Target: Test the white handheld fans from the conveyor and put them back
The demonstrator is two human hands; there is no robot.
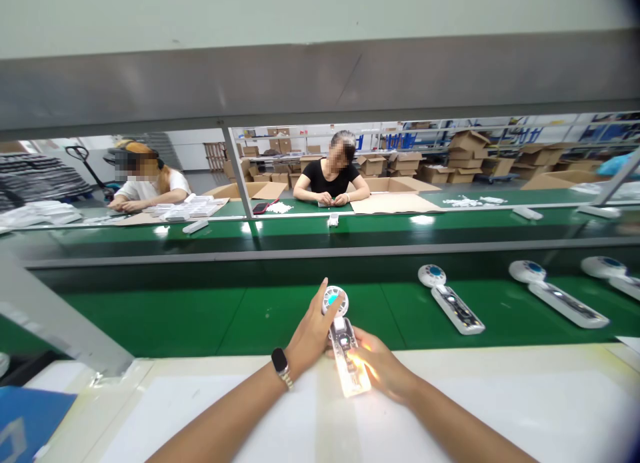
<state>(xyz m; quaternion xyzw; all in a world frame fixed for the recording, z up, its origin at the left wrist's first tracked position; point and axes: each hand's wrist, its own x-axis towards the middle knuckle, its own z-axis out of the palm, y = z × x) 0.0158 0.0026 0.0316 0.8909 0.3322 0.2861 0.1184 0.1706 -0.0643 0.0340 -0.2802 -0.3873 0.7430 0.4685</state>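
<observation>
Both of my hands are on a white handheld fan (341,330) with a round head, a blue hub and a handle whose inner parts show. My left hand (313,330), with a watch on its wrist, grips the fan near its head, the fingers around the round part. Lower down, my right hand (383,366) clasps the handle from the side, thumb over its face. A bright yellow-white glow covers the handle's lower end. The fan is held over the near edge of the green conveyor belt (280,323).
Similar fans (457,310) lie on the belt to the right. A metal post (60,316) stands at left, beside a blue object (35,416). Across the line, two people work among white parts (187,206) and cardboard boxes (467,153). A grey beam (320,80) crosses overhead.
</observation>
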